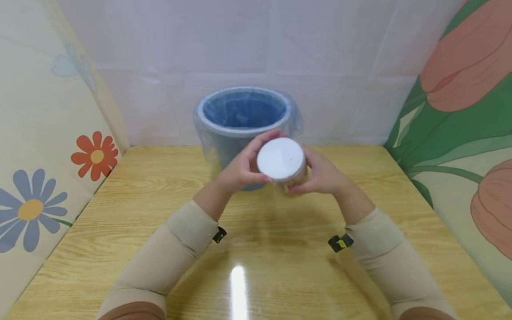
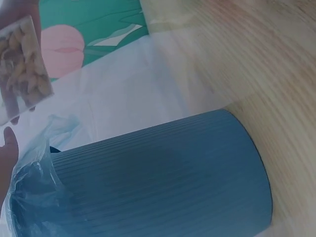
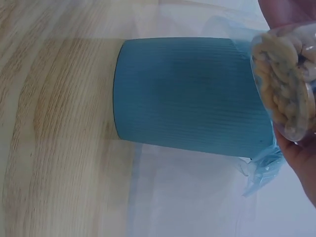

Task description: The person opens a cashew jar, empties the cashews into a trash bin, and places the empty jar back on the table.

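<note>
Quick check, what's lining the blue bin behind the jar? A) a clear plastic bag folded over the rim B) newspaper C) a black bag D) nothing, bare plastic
A: the blue bin has a clear plastic bag draped over its rim, with the film bunching at its mouth in both wrist views, behind the white-lidded jar held by the left hand and right hand.

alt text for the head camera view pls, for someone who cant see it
Two hands, the left hand and the right hand, hold a clear jar with a white lid above a wooden table. Behind it stands a blue bin lined with a plastic bag, between flower-patterned side panels.
</note>
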A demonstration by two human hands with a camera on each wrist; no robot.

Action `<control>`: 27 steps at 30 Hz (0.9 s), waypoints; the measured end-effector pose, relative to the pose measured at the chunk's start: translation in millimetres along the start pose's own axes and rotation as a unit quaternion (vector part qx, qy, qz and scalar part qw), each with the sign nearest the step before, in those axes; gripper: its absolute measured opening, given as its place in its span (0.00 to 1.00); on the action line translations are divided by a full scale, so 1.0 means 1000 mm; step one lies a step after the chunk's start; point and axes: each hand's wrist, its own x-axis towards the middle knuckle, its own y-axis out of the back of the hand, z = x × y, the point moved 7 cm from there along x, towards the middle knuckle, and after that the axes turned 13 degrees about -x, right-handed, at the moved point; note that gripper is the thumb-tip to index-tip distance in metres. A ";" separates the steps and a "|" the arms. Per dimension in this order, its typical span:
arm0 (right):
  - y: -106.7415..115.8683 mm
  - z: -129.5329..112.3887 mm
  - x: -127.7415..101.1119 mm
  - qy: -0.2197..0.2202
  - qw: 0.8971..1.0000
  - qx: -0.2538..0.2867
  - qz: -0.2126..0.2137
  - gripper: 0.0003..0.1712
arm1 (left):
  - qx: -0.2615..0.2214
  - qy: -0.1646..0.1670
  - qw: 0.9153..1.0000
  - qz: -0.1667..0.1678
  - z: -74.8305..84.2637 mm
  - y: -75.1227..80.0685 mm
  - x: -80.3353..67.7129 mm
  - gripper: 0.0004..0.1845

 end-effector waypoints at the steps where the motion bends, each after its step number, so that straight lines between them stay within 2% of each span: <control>1: 0.000 -0.005 0.000 0.008 1.000 0.006 -0.008 0.58 | -0.008 0.000 1.000 -0.005 0.001 -0.001 0.000 0.58; 6: -0.002 -0.020 -0.001 0.048 0.997 0.046 -0.041 0.59 | -0.028 0.006 0.999 -0.022 0.001 -0.003 0.001 0.59; 12: -0.008 -0.003 -0.002 0.053 0.995 0.060 -0.060 0.61 | -0.024 0.028 0.999 -0.030 -0.002 -0.005 -0.001 0.57; 21: -0.009 0.000 0.001 0.054 0.995 0.056 -0.056 0.60 | -0.004 0.028 1.000 0.001 -0.004 0.002 -0.002 0.57; 27: -0.007 0.002 0.003 0.024 0.999 0.033 -0.032 0.62 | 0.019 0.013 0.999 0.031 -0.003 0.004 -0.002 0.57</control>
